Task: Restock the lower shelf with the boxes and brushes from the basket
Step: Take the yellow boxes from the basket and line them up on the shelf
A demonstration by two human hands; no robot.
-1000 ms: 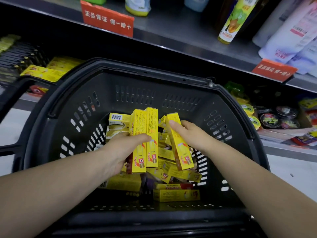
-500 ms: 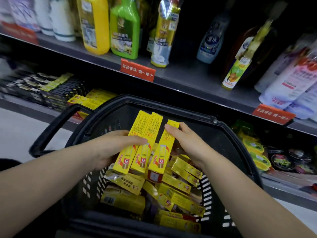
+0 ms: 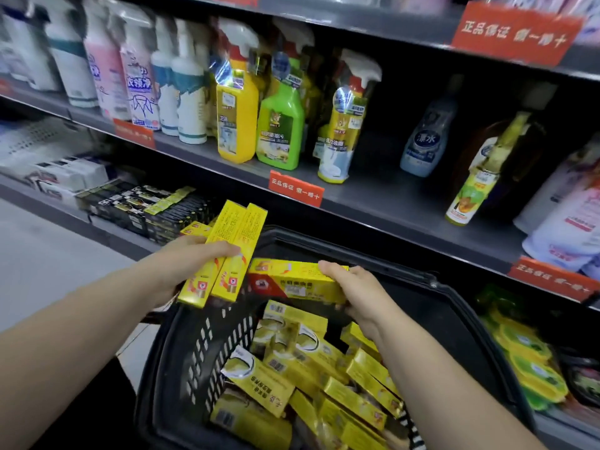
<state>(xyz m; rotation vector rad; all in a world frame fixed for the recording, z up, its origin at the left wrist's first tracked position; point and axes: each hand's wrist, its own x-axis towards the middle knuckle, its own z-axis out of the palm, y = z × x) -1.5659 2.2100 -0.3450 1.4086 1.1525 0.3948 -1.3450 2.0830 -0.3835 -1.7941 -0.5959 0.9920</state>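
Over basket (image 3: 454,292): we held both hands raised and apart, short of lower shelf (image 3: 104,227).
L hand (image 3: 191,259): fingers wrapped round two yellow boxes (image 3: 232,251), side by side, tilted.
R hand (image 3: 360,295): gripped one box (image 3: 293,282), roughly level.
Stock: many boxes (image 3: 292,368) lay loose in basket; brushes not made out.
Risk: w/ a one-handed grip on the L pair, we judged one could slip out en route, or knock black packs (image 3: 139,206) on shelf.

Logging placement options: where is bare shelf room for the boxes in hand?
Middle shelf is bare between the rightmost spray bottle and blue bottle. Lower shelf is crowded with black boxes left; behind the basket it is hidden.
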